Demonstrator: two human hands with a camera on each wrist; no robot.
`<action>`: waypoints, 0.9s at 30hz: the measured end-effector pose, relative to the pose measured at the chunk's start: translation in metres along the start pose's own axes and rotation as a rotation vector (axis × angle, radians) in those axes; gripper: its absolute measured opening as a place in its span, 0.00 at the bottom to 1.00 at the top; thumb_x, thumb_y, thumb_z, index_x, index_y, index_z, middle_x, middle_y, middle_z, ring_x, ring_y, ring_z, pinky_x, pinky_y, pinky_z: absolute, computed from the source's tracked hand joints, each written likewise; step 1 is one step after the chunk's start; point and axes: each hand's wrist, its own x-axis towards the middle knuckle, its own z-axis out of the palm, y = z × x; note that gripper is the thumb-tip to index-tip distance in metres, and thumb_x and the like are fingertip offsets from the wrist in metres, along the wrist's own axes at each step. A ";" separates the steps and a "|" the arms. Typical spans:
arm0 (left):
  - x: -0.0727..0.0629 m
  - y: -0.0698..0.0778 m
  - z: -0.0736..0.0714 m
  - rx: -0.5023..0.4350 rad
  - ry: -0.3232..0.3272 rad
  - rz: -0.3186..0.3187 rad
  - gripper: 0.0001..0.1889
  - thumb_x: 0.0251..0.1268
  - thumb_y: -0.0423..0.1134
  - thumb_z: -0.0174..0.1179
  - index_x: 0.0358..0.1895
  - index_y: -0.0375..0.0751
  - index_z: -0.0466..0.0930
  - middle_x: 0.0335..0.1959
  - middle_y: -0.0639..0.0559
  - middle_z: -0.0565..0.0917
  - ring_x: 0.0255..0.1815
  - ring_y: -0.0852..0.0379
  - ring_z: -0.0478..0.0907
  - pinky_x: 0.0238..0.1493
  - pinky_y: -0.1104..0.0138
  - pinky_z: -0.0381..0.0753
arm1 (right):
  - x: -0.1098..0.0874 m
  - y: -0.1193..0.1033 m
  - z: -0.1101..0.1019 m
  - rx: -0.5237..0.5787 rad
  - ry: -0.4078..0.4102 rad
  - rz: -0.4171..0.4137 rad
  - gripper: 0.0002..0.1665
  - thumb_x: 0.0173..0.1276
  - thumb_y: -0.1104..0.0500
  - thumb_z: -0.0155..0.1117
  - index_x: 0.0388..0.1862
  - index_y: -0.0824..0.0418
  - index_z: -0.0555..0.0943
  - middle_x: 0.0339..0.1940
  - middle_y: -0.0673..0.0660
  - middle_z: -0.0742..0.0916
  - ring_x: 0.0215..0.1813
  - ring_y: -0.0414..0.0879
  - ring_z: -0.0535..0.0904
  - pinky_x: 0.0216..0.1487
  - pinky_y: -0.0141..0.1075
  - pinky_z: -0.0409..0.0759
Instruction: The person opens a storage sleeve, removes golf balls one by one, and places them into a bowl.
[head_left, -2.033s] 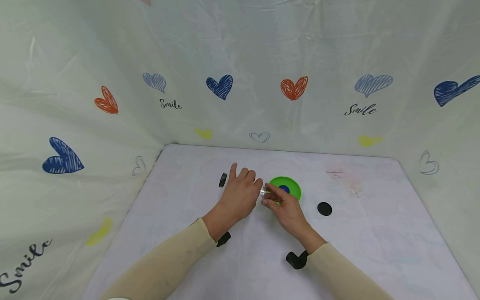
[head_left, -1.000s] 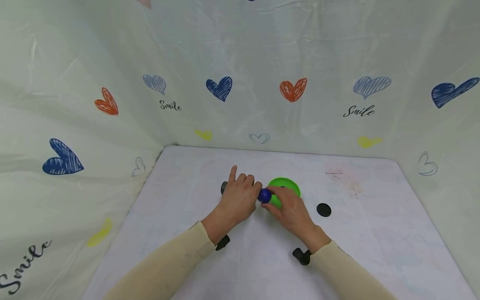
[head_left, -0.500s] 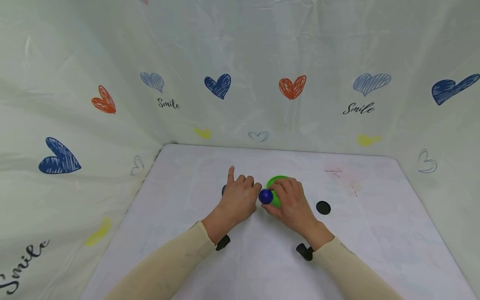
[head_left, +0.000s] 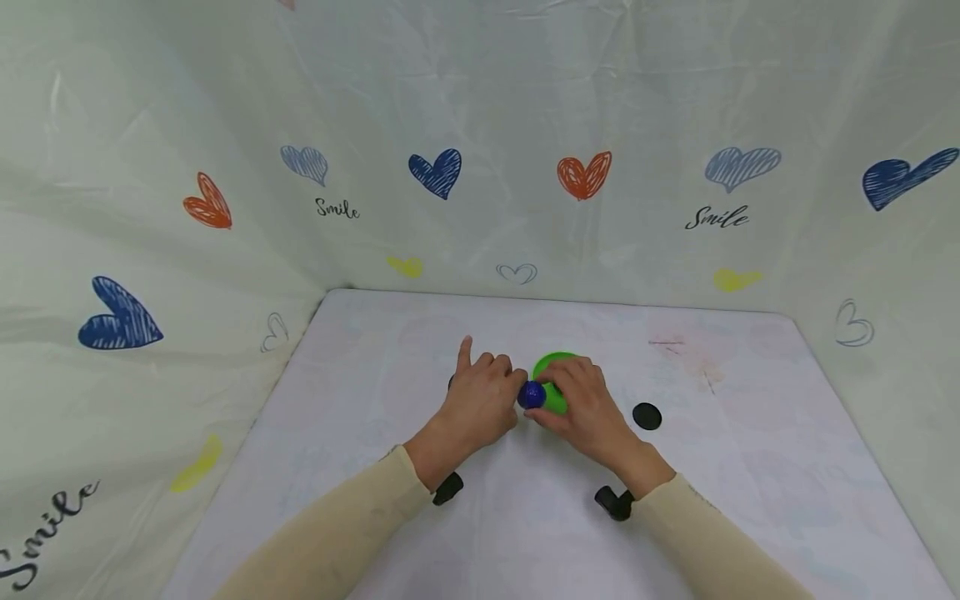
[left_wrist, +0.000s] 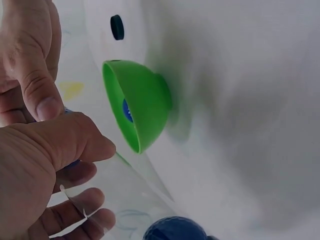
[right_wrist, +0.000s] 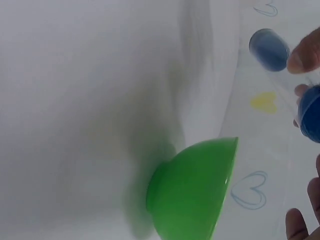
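In the head view my left hand (head_left: 480,396) grips a clear plastic tube (left_wrist: 135,192), its index finger pointing away. A blue ball (right_wrist: 270,50) shows at the tube's far end in the right wrist view. Between thumb and fingertips my right hand (head_left: 588,408) pinches another blue ball (head_left: 532,395), right at the left hand's fingers and the tube's near end. Close behind the right hand stands a green bowl (left_wrist: 145,105), partly covered by that hand in the head view. One more blue ball (left_wrist: 127,110) lies inside the bowl.
A black round cap (head_left: 647,416) lies on the white table (head_left: 735,500) to the right of the right hand. Another dark cap sits mostly hidden behind the left hand. A sheet printed with hearts rises at the table's back and sides.
Two seconds ago the tube's clear end showed between the hands. Since then the right hand has brought a blue ball to it, and its fingers have shifted over the ball and bowl.
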 end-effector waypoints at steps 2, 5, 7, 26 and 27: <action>-0.001 0.000 0.001 -0.006 0.004 0.004 0.21 0.57 0.45 0.76 0.55 0.51 0.86 0.49 0.53 0.86 0.51 0.51 0.83 0.76 0.32 0.60 | 0.000 0.001 -0.002 0.025 -0.014 0.003 0.30 0.52 0.53 0.88 0.49 0.59 0.81 0.52 0.56 0.83 0.59 0.56 0.75 0.59 0.50 0.72; -0.002 -0.001 0.001 -0.014 0.010 0.009 0.21 0.56 0.45 0.76 0.54 0.51 0.86 0.49 0.53 0.86 0.51 0.50 0.83 0.76 0.31 0.61 | -0.002 0.003 -0.002 0.049 -0.023 0.003 0.30 0.52 0.54 0.89 0.48 0.59 0.81 0.51 0.56 0.84 0.58 0.55 0.75 0.62 0.50 0.73; -0.002 -0.001 0.001 -0.017 0.005 0.009 0.22 0.56 0.45 0.77 0.55 0.51 0.86 0.49 0.52 0.86 0.52 0.50 0.83 0.76 0.31 0.61 | -0.003 0.005 -0.002 0.055 -0.028 0.005 0.30 0.52 0.54 0.88 0.48 0.59 0.80 0.52 0.56 0.84 0.59 0.55 0.75 0.63 0.50 0.73; -0.003 0.000 -0.003 0.056 0.031 0.055 0.17 0.60 0.44 0.76 0.52 0.51 0.87 0.47 0.52 0.85 0.53 0.51 0.82 0.76 0.31 0.61 | -0.010 0.006 0.010 0.085 0.011 0.014 0.32 0.49 0.55 0.90 0.48 0.59 0.79 0.49 0.54 0.83 0.58 0.55 0.75 0.63 0.45 0.73; -0.003 0.000 -0.003 0.058 0.028 0.052 0.17 0.60 0.44 0.76 0.52 0.52 0.87 0.47 0.52 0.85 0.53 0.51 0.82 0.76 0.31 0.61 | -0.010 0.006 0.010 0.088 0.016 0.017 0.32 0.50 0.56 0.89 0.48 0.59 0.79 0.49 0.54 0.83 0.58 0.55 0.75 0.62 0.45 0.73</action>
